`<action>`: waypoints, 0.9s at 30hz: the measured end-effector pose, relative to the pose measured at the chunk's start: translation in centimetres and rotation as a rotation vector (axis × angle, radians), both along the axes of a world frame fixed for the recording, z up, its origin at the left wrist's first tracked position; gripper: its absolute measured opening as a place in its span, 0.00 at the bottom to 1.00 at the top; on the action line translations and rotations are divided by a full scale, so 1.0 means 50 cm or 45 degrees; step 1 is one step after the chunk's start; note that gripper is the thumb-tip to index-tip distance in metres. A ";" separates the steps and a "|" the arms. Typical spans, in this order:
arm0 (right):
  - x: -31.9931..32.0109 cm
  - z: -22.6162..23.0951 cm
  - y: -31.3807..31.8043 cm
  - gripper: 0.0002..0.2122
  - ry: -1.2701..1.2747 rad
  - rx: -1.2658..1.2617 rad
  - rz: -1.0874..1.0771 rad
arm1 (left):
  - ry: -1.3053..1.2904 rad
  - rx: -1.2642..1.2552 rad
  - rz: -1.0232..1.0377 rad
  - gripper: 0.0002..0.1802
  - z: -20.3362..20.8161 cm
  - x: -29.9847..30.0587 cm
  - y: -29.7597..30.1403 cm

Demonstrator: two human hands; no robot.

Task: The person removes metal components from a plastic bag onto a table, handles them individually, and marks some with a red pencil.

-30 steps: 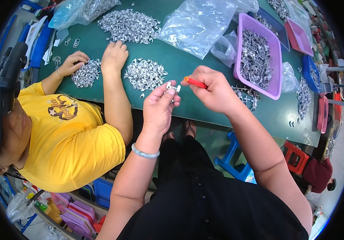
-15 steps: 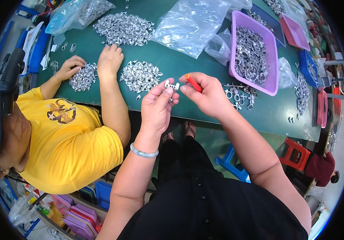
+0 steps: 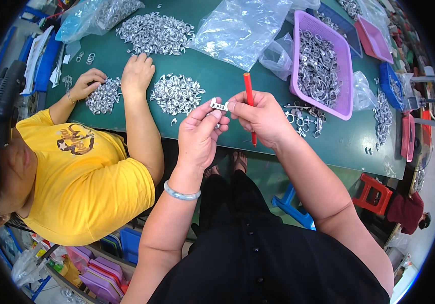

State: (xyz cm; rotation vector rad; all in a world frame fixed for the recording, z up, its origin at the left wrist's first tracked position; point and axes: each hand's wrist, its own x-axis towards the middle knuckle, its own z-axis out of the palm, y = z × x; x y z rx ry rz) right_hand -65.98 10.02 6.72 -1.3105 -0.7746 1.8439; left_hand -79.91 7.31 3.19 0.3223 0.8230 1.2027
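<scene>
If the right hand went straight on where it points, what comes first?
Probably the small silvery piece in the left hand; the right hand seems to touch it, though depth is unclear.

A: What sort of place is this?
B: A workshop. Heaps of small silvery metal parts (image 3: 176,95) lie on the green tabletop (image 3: 222,76), left of and beyond the person's fingers (image 3: 210,121).
A: What else shows it?
B: Right of the fingers, a purple basket (image 3: 347,86) is filled with more metal pieces (image 3: 319,71), and a big clear plastic bag (image 3: 243,28) lies beyond the fingers.
A: Anyone else around?
B: A co-worker in a yellow shirt (image 3: 93,195), to their left, with a hand (image 3: 82,85) at another heap (image 3: 104,97). Plastic stools (image 3: 373,195) stand lower, to their right.
</scene>
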 end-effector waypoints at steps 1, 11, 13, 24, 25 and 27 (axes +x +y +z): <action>-0.004 0.006 0.009 0.04 -0.010 0.011 -0.005 | 0.004 0.006 -0.002 0.12 0.002 -0.003 0.010; -0.006 0.007 0.014 0.04 -0.109 0.101 0.055 | -0.039 -0.034 -0.038 0.10 0.003 -0.008 0.011; -0.007 0.010 0.015 0.04 -0.130 0.119 0.067 | -0.060 -0.033 -0.036 0.09 0.002 -0.008 0.012; -0.014 0.011 0.011 0.04 -0.091 0.090 0.068 | -0.132 -0.029 -0.019 0.08 -0.006 -0.013 0.000; -0.012 0.006 0.021 0.04 -0.055 0.055 0.058 | -0.127 -0.024 -0.026 0.08 -0.004 -0.015 0.009; -0.014 0.002 0.039 0.04 -0.013 0.019 0.048 | -0.120 -0.016 -0.041 0.07 0.002 -0.020 0.028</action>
